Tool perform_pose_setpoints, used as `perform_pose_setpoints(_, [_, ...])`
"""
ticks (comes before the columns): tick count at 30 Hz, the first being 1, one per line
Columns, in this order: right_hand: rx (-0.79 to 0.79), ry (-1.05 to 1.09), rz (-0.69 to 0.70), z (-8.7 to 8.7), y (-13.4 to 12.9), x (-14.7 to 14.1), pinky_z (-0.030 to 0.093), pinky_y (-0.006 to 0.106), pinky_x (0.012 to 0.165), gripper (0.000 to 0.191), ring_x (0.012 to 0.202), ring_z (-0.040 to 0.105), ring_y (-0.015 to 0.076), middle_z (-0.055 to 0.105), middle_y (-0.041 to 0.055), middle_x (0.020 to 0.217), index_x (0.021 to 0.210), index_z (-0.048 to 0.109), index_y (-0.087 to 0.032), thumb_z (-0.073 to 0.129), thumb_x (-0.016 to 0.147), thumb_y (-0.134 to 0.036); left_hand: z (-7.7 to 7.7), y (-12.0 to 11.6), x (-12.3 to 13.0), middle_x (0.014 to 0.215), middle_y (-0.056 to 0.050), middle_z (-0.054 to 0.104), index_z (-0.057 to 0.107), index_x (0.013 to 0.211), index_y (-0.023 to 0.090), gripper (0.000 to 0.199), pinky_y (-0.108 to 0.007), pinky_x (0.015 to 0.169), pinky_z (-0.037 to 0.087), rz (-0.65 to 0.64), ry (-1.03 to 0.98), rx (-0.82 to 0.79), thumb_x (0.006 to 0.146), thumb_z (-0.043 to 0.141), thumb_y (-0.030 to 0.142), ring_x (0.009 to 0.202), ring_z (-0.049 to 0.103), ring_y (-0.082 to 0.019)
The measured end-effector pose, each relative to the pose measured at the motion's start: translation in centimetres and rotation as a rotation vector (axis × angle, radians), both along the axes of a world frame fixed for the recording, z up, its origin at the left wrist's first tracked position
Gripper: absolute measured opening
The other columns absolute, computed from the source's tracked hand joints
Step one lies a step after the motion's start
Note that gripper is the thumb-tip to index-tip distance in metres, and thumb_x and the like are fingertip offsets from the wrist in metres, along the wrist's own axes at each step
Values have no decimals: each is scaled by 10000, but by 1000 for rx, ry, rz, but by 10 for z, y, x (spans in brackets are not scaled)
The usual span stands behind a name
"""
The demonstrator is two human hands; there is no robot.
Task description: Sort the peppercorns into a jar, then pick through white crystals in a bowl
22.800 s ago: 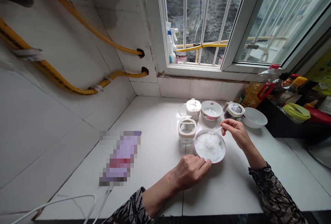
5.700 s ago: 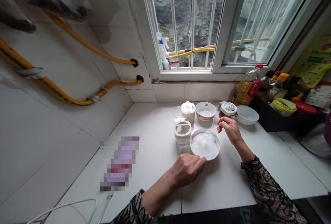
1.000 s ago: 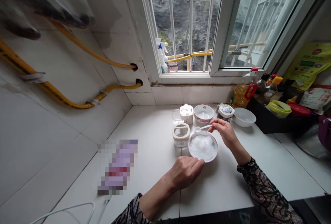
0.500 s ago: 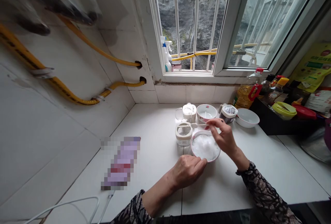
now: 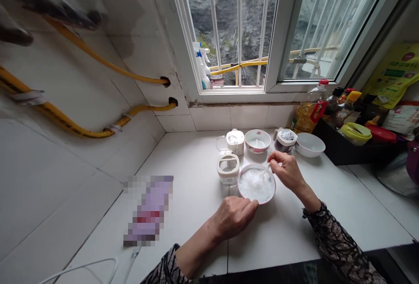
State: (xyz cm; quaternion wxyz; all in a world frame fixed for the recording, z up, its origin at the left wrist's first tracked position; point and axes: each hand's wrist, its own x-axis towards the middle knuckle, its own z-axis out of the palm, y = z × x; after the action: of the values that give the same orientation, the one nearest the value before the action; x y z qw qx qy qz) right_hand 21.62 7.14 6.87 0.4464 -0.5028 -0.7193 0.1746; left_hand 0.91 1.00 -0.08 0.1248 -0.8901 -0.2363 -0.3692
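Closely curled, the left hand (image 5: 234,218) grips the near edge of a round, pink-rimmed white bowl (image 5: 274,188) just ahead of it, filled with white grains (image 5: 255,183). Thumb and fingertips of the right hand (image 5: 285,170) pinch a slim white spoon (image 5: 266,169), slanting down to the grains. Beyond the left hand stands a squarish clear jar with a cream rim (image 5: 228,178); beyond the right, a dark-filled clear jar (image 5: 284,146).

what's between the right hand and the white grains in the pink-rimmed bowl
A white spoon, seen in the head view: the right hand grips its handle and its other end reaches the white grains.
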Motion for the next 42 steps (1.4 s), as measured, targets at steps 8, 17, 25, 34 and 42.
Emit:
perform_pose_setpoints(8, [-246, 343, 10, -1, 11, 10, 402, 257, 488, 127, 444, 492, 126, 541, -29, 449, 630, 607, -191, 511, 659, -269, 0, 0, 0, 545, 45, 473, 548, 822, 160, 224, -254, 433, 243, -8, -3, 2, 966, 389, 97, 430, 389, -93])
perform_pose_setpoints(17, [-243, 293, -15, -6, 13, 9, 388, 258, 503, 139, 466, 487, 126, 546, -24, 460, 632, 618, -185, 516, 656, -276, 3, 1, 1, 544, 44, 478, 520, 771, 167, 273, -274, 411, 275, -2, 34, 20, 966, 345, 90, 433, 406, -100])
perform_pose_setpoints(25, [-263, 345, -5, -6, 15, 8, 382, 262, 506, 133, 460, 475, 124, 537, -29, 448, 619, 616, -185, 528, 646, -282, 1, 1, 0, 551, 49, 480, 493, 759, 171, 251, -249, 417, 283, 12, 59, 18, 961, 364, 96, 439, 428, -84])
perform_pose_setpoints(34, [-369, 551, 8, -8, 21, 11, 376, 272, 545, 113, 462, 454, 116, 522, -32, 423, 590, 629, -181, 562, 596, -271, 1, 1, 0, 552, 56, 479, 518, 848, 161, 196, -265, 422, 243, 4, 28, 26, 965, 373, 99, 431, 412, -84])
perform_pose_setpoints(42, [-435, 652, 73, -14, 25, 8, 406, 288, 584, 102, 489, 503, 126, 569, -20, 474, 634, 643, -170, 614, 620, -267, 0, 1, 0, 551, 48, 485, 519, 823, 160, 237, -276, 427, 232, -9, 5, 23, 981, 353, 99, 431, 409, -95])
